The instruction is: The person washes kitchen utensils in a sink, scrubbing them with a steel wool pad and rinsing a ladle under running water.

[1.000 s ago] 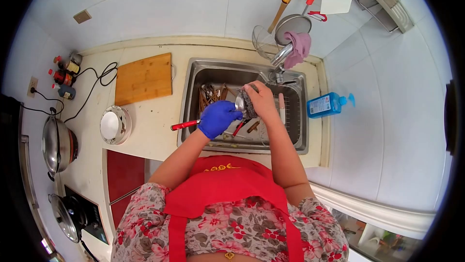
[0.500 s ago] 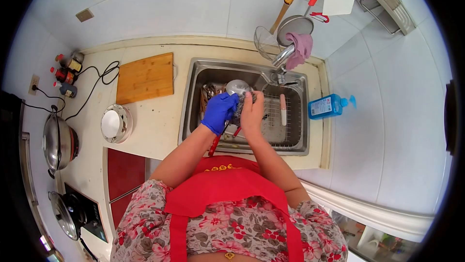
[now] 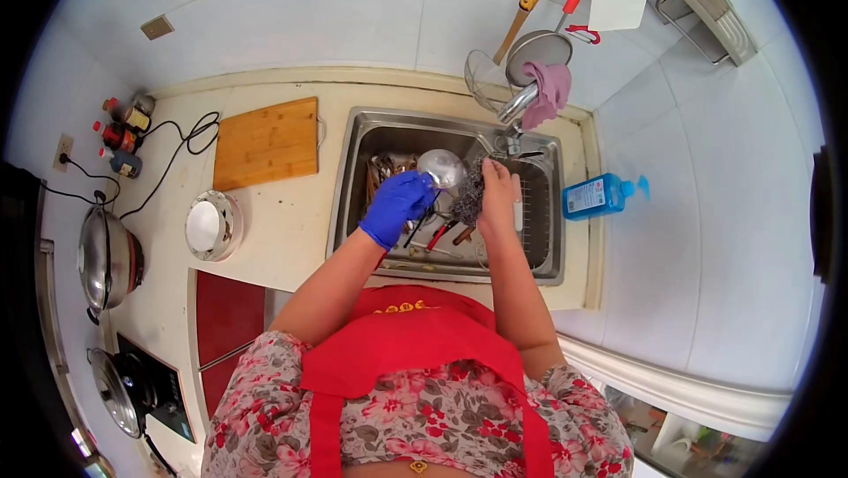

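Two hands are working inside the sink's point(image 3: 556, 239) edges: left hand point(image 3: 396, 209) gripping a metal ladle point(image 3: 441, 169), right hand point(image 3: 497, 199) clutching a scourer point(image 3: 465, 194). Right, a blue bottle point(image 3: 611, 194) is showing an illegible label point(image 3: 586, 196).

I see bright, even, cool light, with soft shadows inside the sink point(image 3: 521, 253). Small glare sits on its metal rim point(image 3: 556, 253). The wide lens bends the edges, and the corners are black.

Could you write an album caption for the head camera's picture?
Over the sink, a blue-gloved left hand holds a shiny ladle while the bare right hand grips a scouring pad.
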A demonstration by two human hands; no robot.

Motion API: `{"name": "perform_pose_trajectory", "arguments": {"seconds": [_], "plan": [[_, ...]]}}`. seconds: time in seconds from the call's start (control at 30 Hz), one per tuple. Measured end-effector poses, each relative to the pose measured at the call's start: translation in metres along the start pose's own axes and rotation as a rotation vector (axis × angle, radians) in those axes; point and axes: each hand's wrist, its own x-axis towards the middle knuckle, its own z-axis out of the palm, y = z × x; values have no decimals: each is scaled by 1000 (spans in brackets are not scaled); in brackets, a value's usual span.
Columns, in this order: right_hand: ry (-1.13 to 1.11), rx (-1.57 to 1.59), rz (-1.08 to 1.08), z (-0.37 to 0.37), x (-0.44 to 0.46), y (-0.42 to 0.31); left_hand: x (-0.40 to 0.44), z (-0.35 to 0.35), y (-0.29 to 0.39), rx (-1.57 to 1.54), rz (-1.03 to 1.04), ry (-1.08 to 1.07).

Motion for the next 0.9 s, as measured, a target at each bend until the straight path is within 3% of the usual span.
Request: {"name": "perform_pose_trajectory", "arguments": {"seconds": [0.07, 0.13, 0.17, 0.23, 0.27, 0.33, 0.53, 0.77, 0.83, 0.9], "plan": [[-99, 185, -33, 4, -23, -26, 0, 1, 1, -49, -94, 178], [-157, 142, -45, 7, -32, -34, 1, -8, -2, 17, -75, 96], [-214, -181, -171, 10, -38, -39, 3, -10, -4, 85, -56, 5], [-269, -452, -229, 10, -38, -40, 3, -6, -4, 158, -45, 5], [-265, -451, -229, 6, -31, -33, 2, -5, -3, 231, -28, 14], [-329, -41, -25, 0, -18, -26, 1, -1, 0, 324, -29, -11], [-384, 214, 182, -6, -20, -35, 6, -12, 1, 422, 19, -147], [-458, 265, 129, -9, -19, -42, 5, -15, 6, 549, 67, -156], [-490, -77, -4, -8, -21, -41, 9, -17, 1, 592, 56, -182], [-436, -94, 21, -5, -23, -41, 9, -15, -1, 635, 44, -213]]}}
